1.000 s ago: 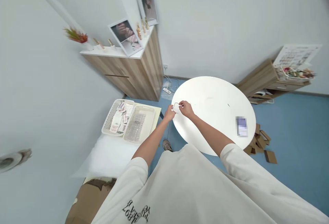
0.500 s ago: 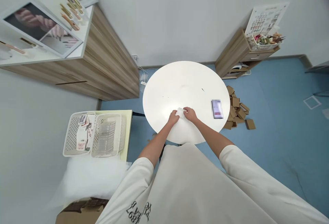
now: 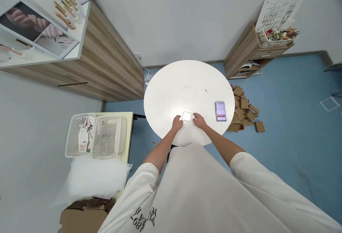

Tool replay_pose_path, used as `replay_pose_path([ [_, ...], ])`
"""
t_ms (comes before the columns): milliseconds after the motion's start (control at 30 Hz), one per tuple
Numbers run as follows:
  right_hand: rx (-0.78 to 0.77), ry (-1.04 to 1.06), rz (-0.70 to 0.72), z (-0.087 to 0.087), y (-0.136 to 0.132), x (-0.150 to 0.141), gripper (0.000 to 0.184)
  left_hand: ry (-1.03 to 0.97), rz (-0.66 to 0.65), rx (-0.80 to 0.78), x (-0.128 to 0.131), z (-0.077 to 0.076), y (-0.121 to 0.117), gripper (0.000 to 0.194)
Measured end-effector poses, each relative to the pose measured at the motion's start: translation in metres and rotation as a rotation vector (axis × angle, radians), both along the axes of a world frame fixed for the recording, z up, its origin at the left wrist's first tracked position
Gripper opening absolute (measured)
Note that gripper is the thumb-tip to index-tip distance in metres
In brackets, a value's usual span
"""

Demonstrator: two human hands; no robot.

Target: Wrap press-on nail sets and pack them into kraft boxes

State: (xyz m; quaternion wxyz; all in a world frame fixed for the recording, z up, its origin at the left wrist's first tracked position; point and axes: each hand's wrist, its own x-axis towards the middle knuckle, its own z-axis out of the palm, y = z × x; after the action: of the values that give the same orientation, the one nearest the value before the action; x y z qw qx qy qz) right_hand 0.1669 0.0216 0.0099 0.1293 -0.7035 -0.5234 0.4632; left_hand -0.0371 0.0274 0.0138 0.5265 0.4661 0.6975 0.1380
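A small, flat, pale square case [image 3: 186,116] with a bright, shiny face lies on the round white table [image 3: 184,78], close to its front edge. Just left of the case is my left hand [image 3: 177,123], its fingers apart and holding nothing. My right hand [image 3: 199,120] rests beside the case's right side, also with its fingers spread and nothing in them. What the case contains is too small to make out.
A phone [image 3: 221,111] lies on the table's right part. Brown cardboard boxes [image 3: 243,103] are heaped on the floor there. To the left, white baskets [image 3: 70,141] hold cards and clear cases, with bubble wrap [image 3: 97,177] and an open carton [image 3: 82,218] nearer me.
Both hands have let go of the small case and moved apart, to either side of it. The case now lies flat on the table. The whole view has shifted slightly.
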Motion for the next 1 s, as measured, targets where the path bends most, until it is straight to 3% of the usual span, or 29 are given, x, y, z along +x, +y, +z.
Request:
replay_pose_path([
  [367, -0.019, 0.019, -0.032, 0.004, -0.018, -0.027, 0.043, -0.138, -0.009, 0.044, 0.005, -0.011, -0.005, 0.055],
  [533, 0.036, -0.025, -0.018, 0.008, -0.015, -0.031, 0.041, -0.130, -0.044, 0.090, 0.000, 0.001, -0.005, 0.060],
  [767, 0.129, -0.081, 0.020, 0.033, 0.003, -0.034, 0.035, -0.073, -0.034, 0.190, -0.004, 0.024, 0.006, 0.049],
  [1000, 0.126, -0.147, 0.048, 0.039, 0.012, -0.039, 0.032, -0.049, 0.033, 0.198, -0.004, 0.023, 0.012, 0.034],
])
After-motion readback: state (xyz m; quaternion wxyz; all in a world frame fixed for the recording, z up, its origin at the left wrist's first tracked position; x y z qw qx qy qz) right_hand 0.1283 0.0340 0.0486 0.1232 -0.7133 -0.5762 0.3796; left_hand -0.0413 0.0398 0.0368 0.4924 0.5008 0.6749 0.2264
